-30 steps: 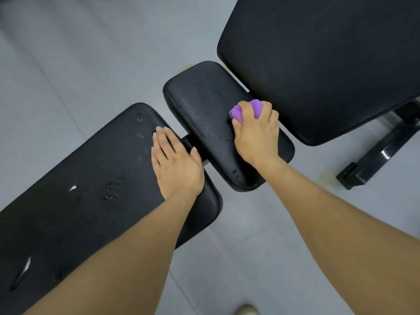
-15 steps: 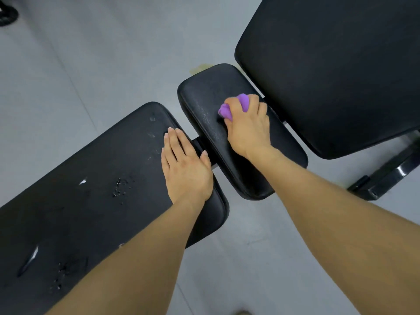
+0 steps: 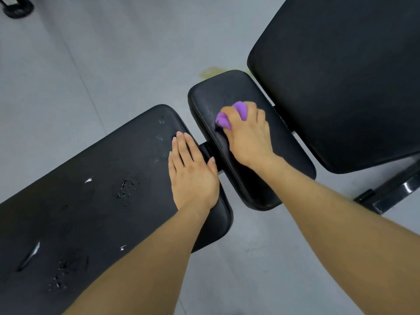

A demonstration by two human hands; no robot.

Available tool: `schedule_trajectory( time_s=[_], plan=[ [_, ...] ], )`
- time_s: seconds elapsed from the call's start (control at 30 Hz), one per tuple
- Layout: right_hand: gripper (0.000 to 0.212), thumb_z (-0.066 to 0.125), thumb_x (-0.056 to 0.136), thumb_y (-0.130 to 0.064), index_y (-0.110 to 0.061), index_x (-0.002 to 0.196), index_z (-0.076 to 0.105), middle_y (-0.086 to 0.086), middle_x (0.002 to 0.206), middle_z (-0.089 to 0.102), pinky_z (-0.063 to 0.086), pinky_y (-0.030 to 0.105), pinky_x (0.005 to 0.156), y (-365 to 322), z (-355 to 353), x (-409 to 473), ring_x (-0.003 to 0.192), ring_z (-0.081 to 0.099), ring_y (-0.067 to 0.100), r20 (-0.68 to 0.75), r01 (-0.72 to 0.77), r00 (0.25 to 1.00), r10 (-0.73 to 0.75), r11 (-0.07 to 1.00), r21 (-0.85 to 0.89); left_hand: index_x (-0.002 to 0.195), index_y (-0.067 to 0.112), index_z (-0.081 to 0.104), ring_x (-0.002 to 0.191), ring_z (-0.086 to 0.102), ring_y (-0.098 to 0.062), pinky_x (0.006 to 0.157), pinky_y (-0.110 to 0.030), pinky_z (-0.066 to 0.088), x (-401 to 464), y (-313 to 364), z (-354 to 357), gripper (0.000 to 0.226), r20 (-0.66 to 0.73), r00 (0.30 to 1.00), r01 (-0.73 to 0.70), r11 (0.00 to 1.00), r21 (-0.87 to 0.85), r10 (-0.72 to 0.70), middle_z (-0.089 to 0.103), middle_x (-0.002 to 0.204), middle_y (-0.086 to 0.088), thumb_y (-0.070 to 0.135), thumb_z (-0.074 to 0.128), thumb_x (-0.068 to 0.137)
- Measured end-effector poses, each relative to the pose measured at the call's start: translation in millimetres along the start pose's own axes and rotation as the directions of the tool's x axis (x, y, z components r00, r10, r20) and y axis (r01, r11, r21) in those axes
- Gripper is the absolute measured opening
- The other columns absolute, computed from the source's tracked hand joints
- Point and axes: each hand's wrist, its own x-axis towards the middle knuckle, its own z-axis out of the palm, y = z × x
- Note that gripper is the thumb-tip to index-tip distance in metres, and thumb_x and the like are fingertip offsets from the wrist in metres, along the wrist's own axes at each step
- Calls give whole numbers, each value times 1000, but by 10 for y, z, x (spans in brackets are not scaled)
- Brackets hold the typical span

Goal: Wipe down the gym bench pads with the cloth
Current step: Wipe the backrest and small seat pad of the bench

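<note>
Cloth [image 3: 229,117]: a small wad of purple fabric, crumpled into a rounded lump, lies on the middle pad at about 1 o'clock from the frame's centre, under the right hand [image 3: 247,135]. That hand's fingers curl over the wad and grip it against the pad; the fingertips are blurred.

Nearest, from 7 to 9 o'clock, a long pad [image 3: 95,201] of black, finely grained vinyl with rounded corners and a stitched, rolled edge. Its surface carries scattered water droplets [image 3: 126,189], a few white flecks and one elongated wet streak [image 3: 29,256] near the lower left. The left hand [image 3: 193,171] lies flat on this pad's far end, palm down, fingers straight and held close together, thumb against the pad's edge.

Beyond it, across a narrow gap bridged by a dark bracket [image 3: 208,151], the middle pad [image 3: 250,178]: a shorter, rounded-rectangular cushion of the same black vinyl, faintly glossy with a speckled sheen on its left half.

At 1 to 3 o'clock, a broad third pad [image 3: 341,83], matte black, smooth, with rounded corners. A black metal frame bar [image 3: 391,196] shows below it at 4 o'clock.

Grey, smooth floor [image 3: 113,64] surrounds all; a yellowish stain [image 3: 211,71] lies just beyond the middle pad. A dark round object [image 3: 18,7] sits at 10 o'clock, in the far corner.
</note>
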Motion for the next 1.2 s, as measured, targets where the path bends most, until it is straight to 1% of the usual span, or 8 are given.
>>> schedule_trajectory(
  time_s=[0.13,0.23,0.37,0.6,0.7,0.8,1.03,1.2],
  plan=[
    [36,47,94,-23,-27,130,45,9,136,32,33,38,98,-88,-1,211,113,37,30,3,10,1000,-11,999,43,148,4,-5,146,-3,-24,118,-35,0,1,1,3,71,-5,1000,-7,1000,-7,7,-4,158,-12,41,28,97],
    [36,50,90,-21,-29,125,50,6,132,40,42,38,89,72,-95,-483,110,42,29,-10,168,986,-168,982,87,148,4,-2,146,-1,-24,118,-35,1,6,1,10,71,-14,1000,-2,999,-35,1,-1,158,-12,40,31,97],
    [32,41,87,-34,-38,119,46,-2,127,40,34,31,82,219,-212,-1031,105,44,26,57,157,984,-167,977,145,148,3,2,146,3,-25,118,-37,5,0,5,-2,71,-20,1000,5,999,-42,-6,3,158,-13,40,33,96],
    [35,46,94,-26,-27,129,47,11,136,33,36,41,91,-21,8,402,112,38,33,-8,34,999,-34,999,-1,148,4,1,146,2,-25,116,-34,-1,-5,2,3,69,-33,999,-6,999,-33,5,1,158,-13,41,28,96],
    [36,45,95,-26,-26,132,42,12,140,29,35,43,97,-241,99,944,119,33,35,87,76,994,-73,997,-29,147,2,10,145,14,-26,114,-35,5,-7,3,20,69,-82,997,7,1000,7,-7,14,156,-14,41,28,94],
    [37,45,94,-22,-25,131,43,13,141,27,35,45,99,-387,132,1067,122,32,36,120,165,979,-162,986,-17,148,3,8,145,11,-25,114,-34,2,-2,0,32,68,-78,997,-2,1000,0,2,12,157,-13,41,26,94],
    [37,46,86,-18,-28,121,53,5,137,34,36,39,91,-339,-24,397,116,35,31,184,368,915,-360,930,-10,149,7,0,146,-5,-21,117,-32,-4,-3,7,-16,66,-33,999,-1,996,-94,-3,-2,158,-8,36,30,97],
    [33,46,88,-21,-28,119,56,2,136,36,33,39,95,-203,-123,-143,119,34,27,237,385,896,-376,923,7,148,5,-1,146,-5,-22,118,-33,-1,-7,-31,-51,63,23,999,-21,994,-112,24,-3,158,-11,32,27,98]
  ],
)
